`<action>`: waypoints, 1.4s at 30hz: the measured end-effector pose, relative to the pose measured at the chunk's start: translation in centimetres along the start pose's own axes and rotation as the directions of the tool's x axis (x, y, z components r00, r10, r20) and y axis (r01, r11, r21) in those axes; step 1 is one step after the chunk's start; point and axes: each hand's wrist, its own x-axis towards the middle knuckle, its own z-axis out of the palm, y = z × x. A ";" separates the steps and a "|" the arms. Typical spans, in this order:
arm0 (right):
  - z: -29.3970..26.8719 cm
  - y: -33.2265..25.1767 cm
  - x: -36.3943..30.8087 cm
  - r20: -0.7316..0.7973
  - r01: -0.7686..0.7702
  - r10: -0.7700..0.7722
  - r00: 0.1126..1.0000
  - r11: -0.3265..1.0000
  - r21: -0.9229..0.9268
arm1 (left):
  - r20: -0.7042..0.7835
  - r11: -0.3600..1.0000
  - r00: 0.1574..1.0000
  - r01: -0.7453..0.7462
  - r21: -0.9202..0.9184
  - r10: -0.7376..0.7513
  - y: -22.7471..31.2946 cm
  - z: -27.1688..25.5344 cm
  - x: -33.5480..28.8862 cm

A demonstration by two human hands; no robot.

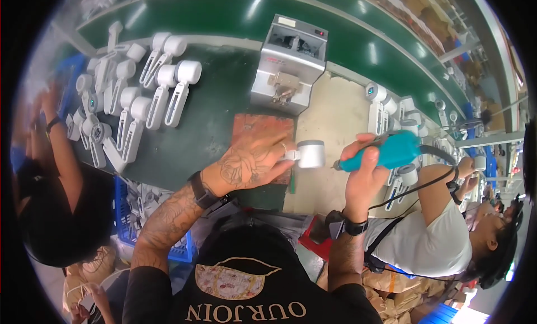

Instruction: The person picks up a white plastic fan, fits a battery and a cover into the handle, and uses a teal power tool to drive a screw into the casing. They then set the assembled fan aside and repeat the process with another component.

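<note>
"Where's the white gadget (pixel 312 155) from here?"

"Middle of the frame, above the pale board (pixel 321 114). The left hand (pixel 246 161) has its fingers closed round the narrow end, so most of the handle is hidden."

"And the right hand (pixel 366 181)?"

"Wrapped round a teal screwdriver (pixel 391 150), right of centre, its tip just beside the gadget but not touching."

"Heavy, would you say?"

"Light, I'd guess: stiff plastic, smooth enough to twist in damp fingers. The round head might scuff or crack if squeezed or knocked."

"So where would you take hold?"

"By the handle, near the neck, as that hand seems to. It should steady the head without covering it."

"Which way does it point?"

"Long axis runs nearly level, left to right: handle toward the left of the frame, round head toward the right, grey rim toward the top."
</note>
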 end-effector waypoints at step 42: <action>6.9 -1.9 -10.0 0.379 0.405 -0.213 0.901 0.725 -0.557 | 0.426 -0.668 0.650 -0.173 -0.724 -0.629 6.6 4.6 -5.7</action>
